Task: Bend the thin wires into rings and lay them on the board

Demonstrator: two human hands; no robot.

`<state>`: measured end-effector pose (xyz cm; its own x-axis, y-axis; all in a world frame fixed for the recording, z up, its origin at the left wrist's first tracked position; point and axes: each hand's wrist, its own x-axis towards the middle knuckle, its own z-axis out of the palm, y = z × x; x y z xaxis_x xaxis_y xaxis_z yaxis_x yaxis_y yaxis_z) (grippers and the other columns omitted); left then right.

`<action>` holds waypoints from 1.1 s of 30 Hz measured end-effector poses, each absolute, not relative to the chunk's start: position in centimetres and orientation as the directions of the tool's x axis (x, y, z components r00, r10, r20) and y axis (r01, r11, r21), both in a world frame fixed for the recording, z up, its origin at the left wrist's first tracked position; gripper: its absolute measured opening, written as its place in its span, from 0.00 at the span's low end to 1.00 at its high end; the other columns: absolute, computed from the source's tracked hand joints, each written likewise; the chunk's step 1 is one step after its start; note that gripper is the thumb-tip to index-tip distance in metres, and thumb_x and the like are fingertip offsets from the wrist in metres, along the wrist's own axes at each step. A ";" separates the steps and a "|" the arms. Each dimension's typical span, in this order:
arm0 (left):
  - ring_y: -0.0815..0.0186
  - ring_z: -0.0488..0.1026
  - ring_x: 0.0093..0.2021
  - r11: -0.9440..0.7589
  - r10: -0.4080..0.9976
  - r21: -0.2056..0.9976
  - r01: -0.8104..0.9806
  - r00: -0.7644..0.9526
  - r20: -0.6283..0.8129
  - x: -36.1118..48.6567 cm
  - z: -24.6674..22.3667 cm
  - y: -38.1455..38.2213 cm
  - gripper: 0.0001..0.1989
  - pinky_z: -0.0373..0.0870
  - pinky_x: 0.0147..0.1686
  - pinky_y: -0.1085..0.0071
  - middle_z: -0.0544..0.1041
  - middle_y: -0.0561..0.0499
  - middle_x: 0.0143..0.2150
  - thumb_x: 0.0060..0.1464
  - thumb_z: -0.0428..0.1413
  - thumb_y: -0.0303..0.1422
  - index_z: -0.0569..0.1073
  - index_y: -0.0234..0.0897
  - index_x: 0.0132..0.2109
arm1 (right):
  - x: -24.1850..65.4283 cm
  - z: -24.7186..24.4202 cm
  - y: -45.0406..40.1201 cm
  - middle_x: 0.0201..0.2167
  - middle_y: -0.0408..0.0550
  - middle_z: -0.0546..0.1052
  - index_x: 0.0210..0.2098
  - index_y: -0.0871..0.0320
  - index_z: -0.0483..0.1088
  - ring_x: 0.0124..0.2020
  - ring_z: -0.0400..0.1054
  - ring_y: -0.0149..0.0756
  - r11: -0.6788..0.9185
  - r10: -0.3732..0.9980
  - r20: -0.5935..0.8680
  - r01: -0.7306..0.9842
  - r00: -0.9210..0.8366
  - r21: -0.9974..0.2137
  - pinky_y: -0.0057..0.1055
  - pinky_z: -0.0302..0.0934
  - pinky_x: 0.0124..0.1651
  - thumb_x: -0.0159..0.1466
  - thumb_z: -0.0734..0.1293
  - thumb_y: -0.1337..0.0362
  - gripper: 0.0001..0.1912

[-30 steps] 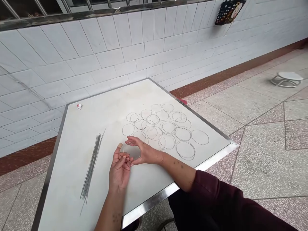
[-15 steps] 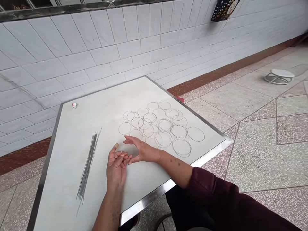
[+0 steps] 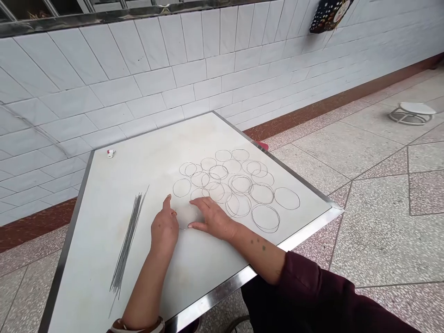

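Note:
My left hand (image 3: 165, 226) is over the middle of the white table (image 3: 194, 282), back up, its fingers curled round one side of a thin wire ring (image 3: 189, 229), with the index finger pointing away. On the ring's other side my right hand (image 3: 217, 218) has its thumb and fingers spread apart in a C shape. Many thin wire rings (image 3: 262, 193) lie overlapping beyond and to the right of my right hand. To the left of my left hand lies a bundle of straight wires (image 3: 127, 245).
A small white and red object (image 3: 111, 153) sits near the table's far left corner. The tiled wall (image 3: 145, 78) runs behind the table. On the floor at the right stands a low white stool (image 3: 412, 113). A dark patterned bag (image 3: 326, 17) hangs on the wall.
My left hand has turned from palm up to back up, and its index finger has straightened. My right hand has shifted slightly right. The view has moved a little.

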<state>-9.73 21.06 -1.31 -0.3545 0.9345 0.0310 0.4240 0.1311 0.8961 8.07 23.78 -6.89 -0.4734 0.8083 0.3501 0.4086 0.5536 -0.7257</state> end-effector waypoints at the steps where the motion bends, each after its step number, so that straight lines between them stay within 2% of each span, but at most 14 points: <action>1: 0.59 0.67 0.27 0.124 0.933 0.886 0.446 -0.357 0.049 -9.7 -1.4 21.3 0.26 0.57 0.30 0.68 0.72 0.53 0.26 0.46 0.57 0.21 0.76 0.44 0.53 | 8.1 -7.0 23.8 0.54 0.56 0.70 0.61 0.55 0.61 0.56 0.62 0.50 0.557 0.814 0.358 0.437 -0.457 -0.707 0.54 0.62 0.58 0.62 0.72 0.54 0.32; 3: 0.58 0.66 0.28 0.108 0.931 0.865 0.490 -0.356 0.085 -9.6 -1.7 21.7 0.25 0.56 0.30 0.67 0.72 0.52 0.27 0.47 0.57 0.21 0.76 0.44 0.53 | 8.1 -7.2 23.9 0.51 0.56 0.72 0.58 0.58 0.64 0.54 0.63 0.49 0.567 0.816 0.381 0.475 -0.435 -0.673 0.53 0.64 0.56 0.64 0.69 0.59 0.24; 8: 0.57 0.67 0.30 0.054 0.932 0.822 0.567 -0.324 0.162 -9.5 -2.4 22.1 0.23 0.59 0.33 0.66 0.74 0.50 0.29 0.47 0.58 0.22 0.77 0.45 0.50 | 7.8 -7.6 24.2 0.50 0.55 0.73 0.55 0.57 0.67 0.52 0.63 0.48 0.592 0.803 0.407 0.506 -0.435 -0.627 0.52 0.64 0.55 0.64 0.69 0.64 0.20; 12: 0.54 0.69 0.35 0.018 0.932 0.779 0.626 -0.292 0.213 -9.6 -2.9 22.2 0.22 0.63 0.37 0.64 0.76 0.48 0.32 0.49 0.58 0.23 0.77 0.45 0.51 | 7.7 -7.6 24.3 0.48 0.55 0.75 0.52 0.59 0.71 0.52 0.63 0.48 0.607 0.792 0.406 0.523 -0.455 -0.598 0.50 0.63 0.55 0.65 0.68 0.65 0.15; 21: 0.54 0.71 0.44 0.026 0.948 0.679 0.734 -0.234 0.217 -10.5 -4.2 22.9 0.21 0.67 0.47 0.57 0.80 0.46 0.40 0.57 0.52 0.28 0.73 0.40 0.58 | 7.4 -7.1 24.2 0.47 0.55 0.75 0.51 0.59 0.72 0.53 0.63 0.49 0.613 0.790 0.391 0.601 -0.472 -0.512 0.48 0.63 0.55 0.65 0.69 0.65 0.15; 26: 0.56 0.73 0.46 0.040 0.950 0.644 0.764 -0.230 0.213 -10.8 -4.6 23.6 0.21 0.69 0.49 0.56 0.79 0.45 0.45 0.57 0.52 0.28 0.73 0.40 0.58 | 7.3 -7.0 24.2 0.47 0.54 0.75 0.51 0.60 0.72 0.52 0.63 0.48 0.605 0.796 0.373 0.633 -0.476 -0.483 0.47 0.63 0.54 0.65 0.69 0.64 0.15; 33: 0.58 0.74 0.44 0.063 0.943 0.656 0.752 -0.260 0.209 -11.1 -4.1 23.2 0.24 0.72 0.45 0.58 0.76 0.42 0.51 0.59 0.53 0.36 0.69 0.38 0.61 | 7.2 -6.8 24.2 0.48 0.54 0.75 0.50 0.61 0.72 0.52 0.63 0.47 0.602 0.799 0.363 0.641 -0.480 -0.477 0.46 0.63 0.54 0.65 0.69 0.63 0.15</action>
<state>-11.13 23.18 -4.11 -0.2604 0.9427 0.2088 0.7524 0.0626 0.6558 7.23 24.20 -6.80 -0.4796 0.7988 0.3631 0.6410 0.6016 -0.4767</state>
